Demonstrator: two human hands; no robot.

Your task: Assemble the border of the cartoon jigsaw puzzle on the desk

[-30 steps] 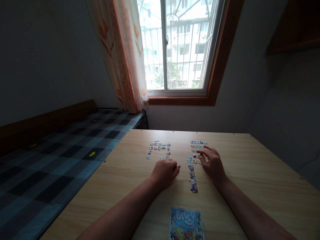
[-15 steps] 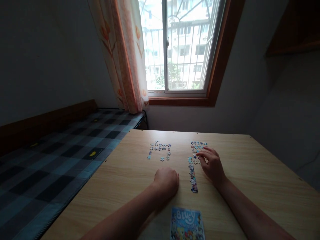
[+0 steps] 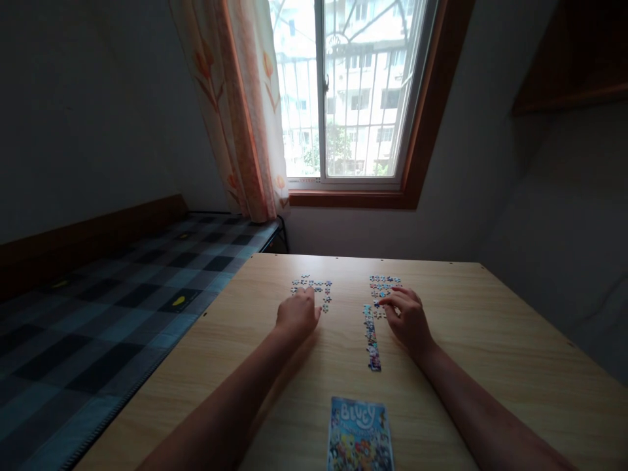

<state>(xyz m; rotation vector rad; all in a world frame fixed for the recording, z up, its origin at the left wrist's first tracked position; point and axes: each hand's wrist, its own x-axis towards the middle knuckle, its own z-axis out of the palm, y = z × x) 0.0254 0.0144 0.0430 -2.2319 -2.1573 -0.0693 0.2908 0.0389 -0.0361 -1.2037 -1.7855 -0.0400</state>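
Small jigsaw pieces lie on a light wooden table [image 3: 490, 366]. A loose group of pieces [image 3: 314, 286] sits left of centre, and my left hand [image 3: 297, 314] reaches over its near edge, fingers curled down onto the pieces. A joined strip of pieces [image 3: 371, 340] runs toward me at centre, with more loose pieces [image 3: 384, 282] at its far end. My right hand [image 3: 407, 317] rests beside the strip's upper part, fingers bent and pinching at a piece there. What either hand holds is too small to make out.
A colourful puzzle picture card [image 3: 360, 435] lies at the table's near edge. A bed with a checked blue cover [image 3: 108, 307] stands along the table's left side. Behind the table are a wall, a window [image 3: 353, 91] and a curtain [image 3: 235, 111].
My left hand has moved from the table's centre forward and left onto the loose group of pieces. My right hand has stayed by the strip, its fingers curling in slightly.
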